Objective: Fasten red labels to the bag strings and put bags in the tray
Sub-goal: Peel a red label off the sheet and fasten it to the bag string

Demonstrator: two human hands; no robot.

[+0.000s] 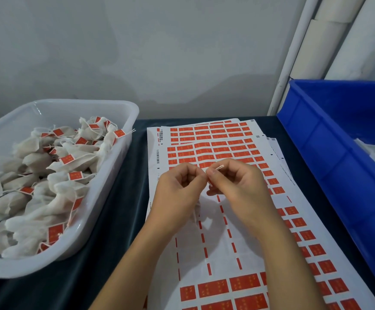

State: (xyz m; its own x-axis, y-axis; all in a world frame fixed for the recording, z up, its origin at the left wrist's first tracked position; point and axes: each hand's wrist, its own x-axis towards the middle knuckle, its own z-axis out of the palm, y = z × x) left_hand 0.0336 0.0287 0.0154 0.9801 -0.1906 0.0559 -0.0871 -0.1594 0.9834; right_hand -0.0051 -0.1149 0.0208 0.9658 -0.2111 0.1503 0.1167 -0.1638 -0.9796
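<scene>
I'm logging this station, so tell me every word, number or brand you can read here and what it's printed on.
None can be read.
Red labels on the sheets: small yellow marks, too blurred to read.
Labels on the bags in the white tray: the same yellow marks, unreadable.
Barcodes on the left margin of the sheets: any digits are too small to make out.
Blue bin: no print visible.

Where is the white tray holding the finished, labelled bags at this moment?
In the head view the white tray sits at the left on the dark table, left of the label sheets and both hands, with tagged bags piled inside.
</scene>
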